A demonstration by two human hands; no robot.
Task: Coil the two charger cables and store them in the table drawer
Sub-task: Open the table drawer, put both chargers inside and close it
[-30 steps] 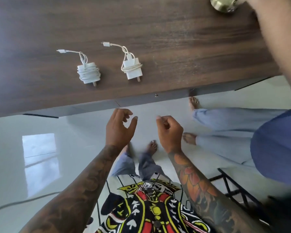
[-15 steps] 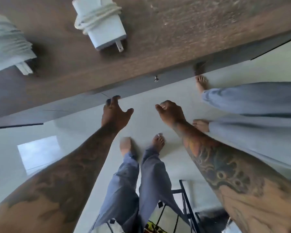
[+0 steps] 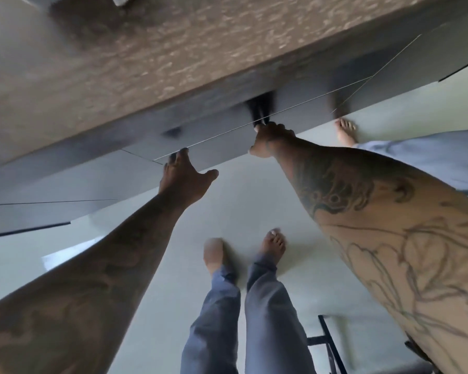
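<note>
The wooden table top [image 3: 173,58] fills the upper view, close and blurred. Only the white plug tip of one coiled charger [image 3: 120,0] shows at the top edge; the other charger is out of view. Under the table edge runs the grey drawer front [image 3: 206,133] with a thin seam across it. My left hand [image 3: 184,175] has spread fingers, fingertips touching the seam. My right hand [image 3: 272,139] is closed around the small dark drawer knob [image 3: 260,110], which is blurred.
Another person's bare foot [image 3: 345,130] and pale trouser leg [image 3: 430,152] stand at the right, near the table. My own feet [image 3: 273,241] are on the pale floor below. A black metal frame [image 3: 328,344] sits at the bottom right.
The view has dropped and moved closer to the table edge, so the chargers slid out of the top. Both hands rose from below the table to the drawer front; the right one closed on the knob.
</note>
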